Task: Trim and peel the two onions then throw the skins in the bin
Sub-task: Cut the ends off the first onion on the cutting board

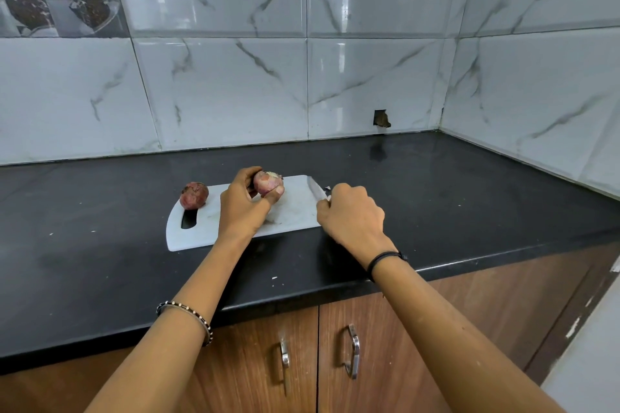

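Note:
A white cutting board (295,211) lies on the black countertop (469,184). My left hand (243,204) grips a red onion (267,183) just above the board's middle, its pale cut end facing up. A second red onion (194,195), still in its skin, rests on the board's left end above the handle slot. My right hand (352,218) grips the handle of a knife (315,189) at the board's right edge. The blade points away from me toward the wall, and the handle is hidden inside my fist.
Marble-pattern tiled walls (302,77) meet in a corner at the far right. A small hole (381,118) is cut in the back wall tile. Wooden cabinet doors with metal handles (352,350) sit below the counter's front edge. No bin is in view.

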`<move>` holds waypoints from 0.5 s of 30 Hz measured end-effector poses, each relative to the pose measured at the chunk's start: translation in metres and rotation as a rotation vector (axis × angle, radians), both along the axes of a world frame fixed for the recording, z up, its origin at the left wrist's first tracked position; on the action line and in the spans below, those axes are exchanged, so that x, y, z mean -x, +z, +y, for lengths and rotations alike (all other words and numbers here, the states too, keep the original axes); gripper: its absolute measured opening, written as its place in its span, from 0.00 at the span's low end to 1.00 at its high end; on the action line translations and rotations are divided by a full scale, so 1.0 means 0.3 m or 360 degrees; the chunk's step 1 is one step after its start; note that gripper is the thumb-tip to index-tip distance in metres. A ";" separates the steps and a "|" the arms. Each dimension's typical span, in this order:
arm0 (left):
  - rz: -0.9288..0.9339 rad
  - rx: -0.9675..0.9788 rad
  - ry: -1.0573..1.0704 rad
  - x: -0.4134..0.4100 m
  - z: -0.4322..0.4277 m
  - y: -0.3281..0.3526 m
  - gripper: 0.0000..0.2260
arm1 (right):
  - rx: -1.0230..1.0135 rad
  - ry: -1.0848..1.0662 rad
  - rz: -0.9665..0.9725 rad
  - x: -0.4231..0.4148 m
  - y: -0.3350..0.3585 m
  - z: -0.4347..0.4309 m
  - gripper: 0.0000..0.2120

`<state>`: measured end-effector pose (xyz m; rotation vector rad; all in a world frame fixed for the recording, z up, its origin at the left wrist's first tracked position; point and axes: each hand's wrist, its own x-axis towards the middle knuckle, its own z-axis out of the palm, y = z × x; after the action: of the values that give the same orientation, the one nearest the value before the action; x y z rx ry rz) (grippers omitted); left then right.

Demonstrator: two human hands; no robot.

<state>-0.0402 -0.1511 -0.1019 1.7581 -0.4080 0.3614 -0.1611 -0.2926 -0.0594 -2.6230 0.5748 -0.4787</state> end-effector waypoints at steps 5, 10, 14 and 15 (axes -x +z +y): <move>-0.0015 -0.0004 -0.0016 0.012 0.004 0.005 0.23 | 0.0057 0.0086 0.0053 0.005 -0.023 0.047 0.10; -0.0022 -0.0046 -0.0024 0.010 0.002 0.003 0.24 | -0.0053 -0.0074 0.0068 0.065 -0.016 -0.048 0.12; -0.0029 -0.0074 -0.0014 0.013 0.003 0.005 0.25 | -0.0025 -0.0161 0.0067 0.098 -0.015 -0.110 0.12; -0.0030 -0.0082 -0.0012 0.013 0.002 0.005 0.25 | -0.0017 -0.0163 0.0065 0.102 -0.019 -0.114 0.12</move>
<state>-0.0442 -0.1505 -0.1004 1.8038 -0.4408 0.3650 -0.1917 -0.3269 -0.0652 -2.6076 0.7255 -0.4530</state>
